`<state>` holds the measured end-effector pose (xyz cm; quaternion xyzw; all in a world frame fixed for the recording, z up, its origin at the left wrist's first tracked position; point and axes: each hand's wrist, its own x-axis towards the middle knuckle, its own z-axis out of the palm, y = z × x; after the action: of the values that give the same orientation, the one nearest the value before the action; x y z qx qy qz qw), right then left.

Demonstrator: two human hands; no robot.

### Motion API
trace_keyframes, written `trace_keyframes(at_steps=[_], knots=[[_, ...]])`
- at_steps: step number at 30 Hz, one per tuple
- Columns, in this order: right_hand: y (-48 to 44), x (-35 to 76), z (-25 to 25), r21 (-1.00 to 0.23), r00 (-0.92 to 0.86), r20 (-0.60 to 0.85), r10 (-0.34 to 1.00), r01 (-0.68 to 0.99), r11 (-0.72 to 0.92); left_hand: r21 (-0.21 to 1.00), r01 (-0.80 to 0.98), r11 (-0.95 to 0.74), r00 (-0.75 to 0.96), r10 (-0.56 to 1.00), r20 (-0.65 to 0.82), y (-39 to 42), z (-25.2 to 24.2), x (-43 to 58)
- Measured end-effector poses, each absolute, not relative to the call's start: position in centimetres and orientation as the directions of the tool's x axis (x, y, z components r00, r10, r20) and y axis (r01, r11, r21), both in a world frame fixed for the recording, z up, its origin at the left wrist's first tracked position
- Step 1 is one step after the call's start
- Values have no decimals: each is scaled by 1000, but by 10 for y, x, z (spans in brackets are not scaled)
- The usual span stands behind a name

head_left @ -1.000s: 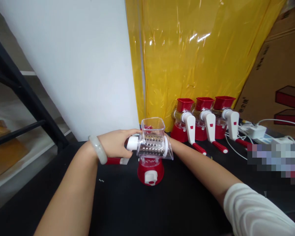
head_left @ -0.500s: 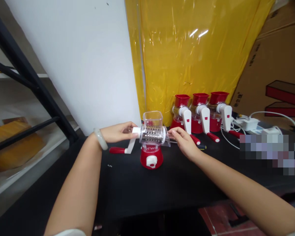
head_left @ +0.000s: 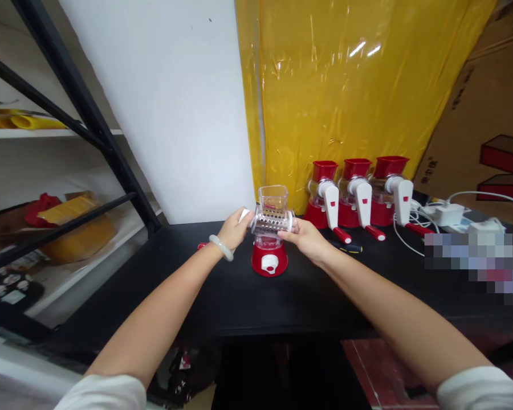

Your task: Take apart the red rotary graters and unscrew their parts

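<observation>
On my screen, the left hand (head_left: 233,229) is closed on the crank (head_left: 244,214) and the right hand (head_left: 310,240) pinches the metal drum (head_left: 270,220) of a clear-topped, red-based grater (head_left: 269,259), left of the carton (head_left: 470,131) with blurred lettering (head_left: 428,172).

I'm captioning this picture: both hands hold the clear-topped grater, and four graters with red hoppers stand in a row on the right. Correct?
Not quite: the head view shows three red-hoppered graters, not four. The left hand and right hand do hold the clear-topped grater.

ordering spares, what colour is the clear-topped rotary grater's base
The base is red, showing best in the head view.
</observation>
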<state>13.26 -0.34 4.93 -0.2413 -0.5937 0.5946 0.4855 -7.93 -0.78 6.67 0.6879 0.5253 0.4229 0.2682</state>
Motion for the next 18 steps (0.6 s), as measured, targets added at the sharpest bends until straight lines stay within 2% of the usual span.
trace_keyframes(at_steps=[3,6,12,18], knots=[[-5,132,45,-926,-386,318,866,-323,196,874,364,-321,91,946,310,-7,69,-79],[-7,131,43,-924,-364,325,873,-318,211,882,311,-354,101,935,339,-8,66,-77],[-6,128,40,-918,-341,351,872,-307,249,885,262,-386,-53,910,412,-7,53,-73],[-5,127,40,-913,-351,360,864,-324,249,887,296,-355,124,935,333,-5,64,-83]])
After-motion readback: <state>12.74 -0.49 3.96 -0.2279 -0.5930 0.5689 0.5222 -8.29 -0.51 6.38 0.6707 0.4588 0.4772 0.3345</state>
